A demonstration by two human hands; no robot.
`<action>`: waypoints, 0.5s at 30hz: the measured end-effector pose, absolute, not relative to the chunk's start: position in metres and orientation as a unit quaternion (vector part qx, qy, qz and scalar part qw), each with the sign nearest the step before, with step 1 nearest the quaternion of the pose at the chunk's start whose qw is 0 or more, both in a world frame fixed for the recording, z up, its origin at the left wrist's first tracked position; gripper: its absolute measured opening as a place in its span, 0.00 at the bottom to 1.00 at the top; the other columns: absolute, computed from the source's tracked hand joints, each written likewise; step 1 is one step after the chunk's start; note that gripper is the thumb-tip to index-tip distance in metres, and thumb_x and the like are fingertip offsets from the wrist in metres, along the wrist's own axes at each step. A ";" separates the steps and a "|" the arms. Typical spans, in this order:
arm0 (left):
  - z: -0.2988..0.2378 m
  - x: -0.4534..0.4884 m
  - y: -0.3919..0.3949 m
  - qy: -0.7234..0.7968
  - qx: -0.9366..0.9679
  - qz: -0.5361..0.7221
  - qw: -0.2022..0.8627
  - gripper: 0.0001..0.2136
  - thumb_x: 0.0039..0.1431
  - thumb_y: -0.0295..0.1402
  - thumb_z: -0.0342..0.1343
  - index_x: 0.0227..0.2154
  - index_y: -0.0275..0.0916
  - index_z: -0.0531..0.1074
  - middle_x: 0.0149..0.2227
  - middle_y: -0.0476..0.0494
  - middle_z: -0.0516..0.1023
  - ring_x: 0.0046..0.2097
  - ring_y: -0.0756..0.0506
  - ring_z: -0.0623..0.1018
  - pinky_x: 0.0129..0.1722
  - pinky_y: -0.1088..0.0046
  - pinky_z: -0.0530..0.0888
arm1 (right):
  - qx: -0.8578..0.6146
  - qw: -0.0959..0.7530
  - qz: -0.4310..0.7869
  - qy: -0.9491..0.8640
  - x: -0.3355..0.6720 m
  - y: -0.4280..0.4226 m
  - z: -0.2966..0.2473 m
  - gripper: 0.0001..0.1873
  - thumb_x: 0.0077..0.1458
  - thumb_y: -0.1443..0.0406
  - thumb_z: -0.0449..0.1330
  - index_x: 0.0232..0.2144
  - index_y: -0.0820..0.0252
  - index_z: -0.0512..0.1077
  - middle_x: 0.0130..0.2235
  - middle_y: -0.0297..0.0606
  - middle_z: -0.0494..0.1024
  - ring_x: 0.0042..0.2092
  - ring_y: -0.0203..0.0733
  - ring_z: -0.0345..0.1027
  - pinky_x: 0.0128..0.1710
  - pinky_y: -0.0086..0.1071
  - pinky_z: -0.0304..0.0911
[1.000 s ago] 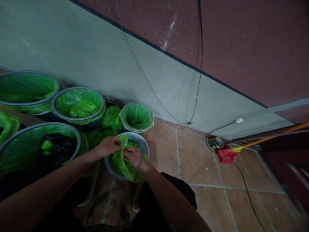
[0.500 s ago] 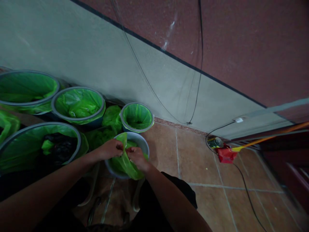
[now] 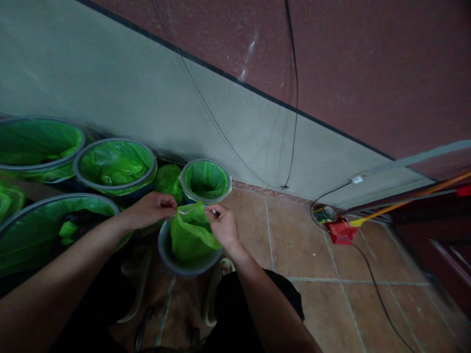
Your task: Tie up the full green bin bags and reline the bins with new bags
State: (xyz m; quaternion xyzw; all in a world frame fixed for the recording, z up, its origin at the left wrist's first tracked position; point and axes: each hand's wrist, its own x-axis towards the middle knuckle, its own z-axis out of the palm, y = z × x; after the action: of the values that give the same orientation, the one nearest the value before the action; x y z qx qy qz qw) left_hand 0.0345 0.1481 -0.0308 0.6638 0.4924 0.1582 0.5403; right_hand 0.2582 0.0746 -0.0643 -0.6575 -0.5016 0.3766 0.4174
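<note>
1. Bottom of the frame: dark trouser legs (image 3: 259, 296) merge into shadow, so the shoes (image 3: 226, 265) show only in part.
2. Lower centre: the left hand (image 3: 156, 210) and right hand (image 3: 223, 226) each pinch the top edge of a green bag (image 3: 191, 238), finger and thumb closed on it, the rim drawn out between them. Exactly how the left fingertips grip is hard to make out.
3. The bag hangs into a grey bucket (image 3: 193, 269); its bottom is hidden. It looks thin, light and limp, probably slippery and easily torn, so it is best held by opposite sides of the rim.
4. Left of the frame: a large lined bin (image 3: 66, 197), cut off by the edge, holds a dark bundle too dim to identify.
5. Just beyond the bucket: a small lined bin (image 3: 181, 184), its bottom dark.
6. Right: a red dustpan (image 3: 343, 232); the yellow handle (image 3: 382, 212) beside it runs out of frame.
</note>
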 end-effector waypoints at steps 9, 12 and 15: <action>-0.029 0.036 0.142 0.541 0.742 0.127 0.376 0.02 0.41 0.34 0.60 0.18 0.43 0.73 0.21 0.46 0.75 0.28 0.44 0.74 0.30 0.72 0.66 | -0.645 0.497 0.383 -0.435 0.280 0.088 -0.058 0.11 0.53 0.58 0.60 0.33 0.58 0.77 0.29 0.34 0.77 0.30 0.38 0.68 0.33 0.31 0.63; -0.014 0.037 0.139 0.465 0.675 0.237 0.521 0.10 0.45 0.40 0.62 0.30 0.42 0.78 0.24 0.49 0.77 0.27 0.46 0.74 0.30 0.72 0.68 | -0.647 0.475 0.375 -0.464 0.277 0.086 -0.067 0.11 0.54 0.59 0.59 0.35 0.57 0.78 0.30 0.34 0.77 0.31 0.38 0.68 0.32 0.31 0.62; -0.002 0.039 0.140 0.472 0.585 0.371 0.545 0.11 0.43 0.41 0.64 0.29 0.41 0.76 0.22 0.51 0.74 0.25 0.50 0.70 0.28 0.74 0.67 | -0.636 0.459 0.398 -0.475 0.268 0.083 -0.065 0.11 0.53 0.59 0.60 0.35 0.57 0.78 0.28 0.31 0.75 0.29 0.36 0.65 0.31 0.30 0.60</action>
State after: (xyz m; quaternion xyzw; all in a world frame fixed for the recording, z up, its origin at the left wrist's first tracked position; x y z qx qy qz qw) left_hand 0.0387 0.1398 -0.0018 0.5849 0.4722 0.3714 0.5450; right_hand 0.2681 0.0827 -0.0654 -0.6360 -0.4755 0.3980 0.4594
